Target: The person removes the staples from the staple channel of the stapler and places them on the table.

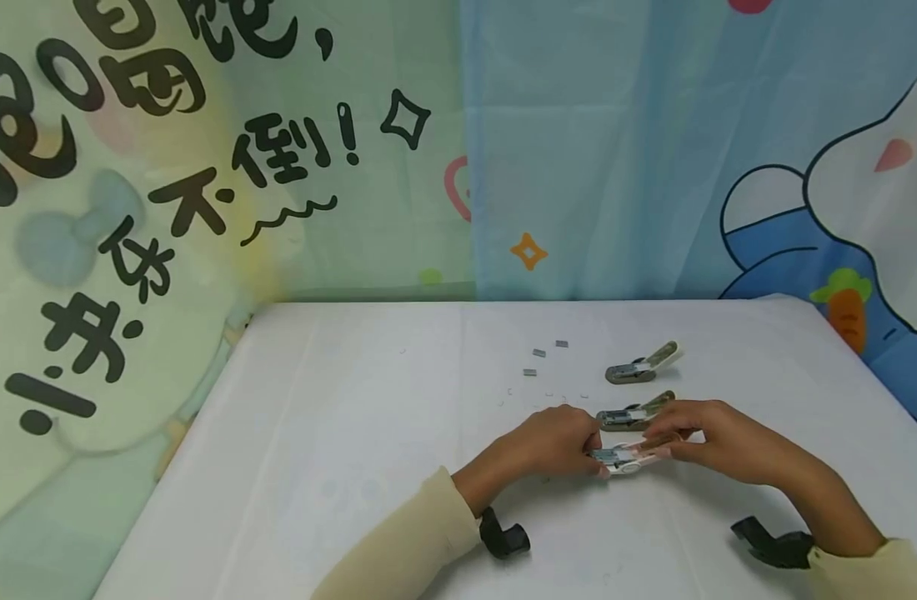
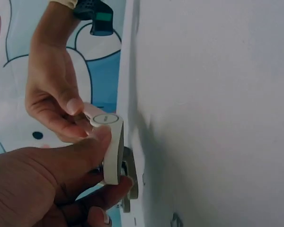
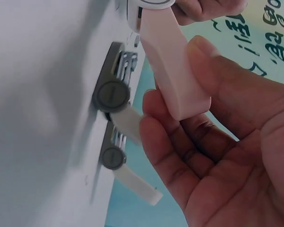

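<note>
Both hands are on a white and pink stapler, swung open, near the table's right side. My left hand pinches its white base between thumb and fingers. My right hand grips the pink lever arm, thumb on one side and curled fingers on the other. Just behind lies a grey stapler with its pale arm raised. Farther back is a second grey stapler, opened the same way. Both also show in the right wrist view, beyond the held one.
Several short staple strips lie on the white table, left of the grey staplers. Tiny loose staples are scattered in front of them. A printed curtain hangs behind the table's far edge.
</note>
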Demonstrator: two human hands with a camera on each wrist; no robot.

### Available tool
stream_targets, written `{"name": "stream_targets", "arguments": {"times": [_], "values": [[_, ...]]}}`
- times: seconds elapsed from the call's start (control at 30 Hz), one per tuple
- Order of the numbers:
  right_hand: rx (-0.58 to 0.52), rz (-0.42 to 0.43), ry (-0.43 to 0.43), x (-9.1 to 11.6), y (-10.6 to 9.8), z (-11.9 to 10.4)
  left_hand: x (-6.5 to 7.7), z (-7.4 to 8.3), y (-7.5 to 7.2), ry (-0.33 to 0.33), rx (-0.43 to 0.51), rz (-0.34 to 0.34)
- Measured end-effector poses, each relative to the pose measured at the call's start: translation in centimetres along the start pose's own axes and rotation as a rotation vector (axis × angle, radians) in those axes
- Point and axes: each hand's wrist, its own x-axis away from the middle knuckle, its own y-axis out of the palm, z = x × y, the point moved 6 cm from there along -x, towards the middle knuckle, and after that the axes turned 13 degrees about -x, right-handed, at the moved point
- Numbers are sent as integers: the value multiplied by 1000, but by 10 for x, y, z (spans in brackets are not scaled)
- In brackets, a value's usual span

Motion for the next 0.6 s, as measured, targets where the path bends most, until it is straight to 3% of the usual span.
{"name": "stream_targets", "arguments": {"times": [0.33,0.6], "values": [[-62,-18,31,4,0,17,-13,5,9,-15,-49,-67],[-111,-47,71,3,5,22,-12,4,12,-44,-8,-129]]}}
